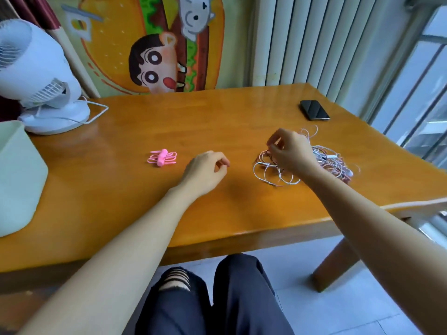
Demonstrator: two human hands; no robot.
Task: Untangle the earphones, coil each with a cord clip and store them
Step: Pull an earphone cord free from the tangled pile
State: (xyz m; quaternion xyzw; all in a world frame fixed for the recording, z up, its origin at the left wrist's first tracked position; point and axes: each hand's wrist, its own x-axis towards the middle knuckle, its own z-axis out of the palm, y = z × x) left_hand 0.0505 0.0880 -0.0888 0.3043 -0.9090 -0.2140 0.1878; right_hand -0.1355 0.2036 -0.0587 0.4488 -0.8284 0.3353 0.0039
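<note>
Earphones: tangled heap of white and reddish cords, lying on the right part of the worktop, loops spilling toward me and a few strands sticking up at the far side.

My right hand is over the left half of the heap, fingers curled and pinched together at the top; it appears to be gripping a strand, though the cord between the fingertips is too thin to make out with certainty. Wrist hides the middle of the tangle.

My left hand sits near the centre of the worktop, well apart from the heap, fingers loosely curled in, nothing visible in it. Whether it touches the wood I cannot tell.

Pink earphone: already coiled, loops gathered under a pink cord clip, lying flat to the left of my left hand, clear of it.

Other items noted:
- black phone, face up, far right of the worktop, beyond the heap.
- white desk fan at the far left corner, its cable trailing across the wood.
- pale green bin at the left edge, near me.
- cartoon poster on the wall behind.

My knees in dark trousers show below the worktop edge.
</note>
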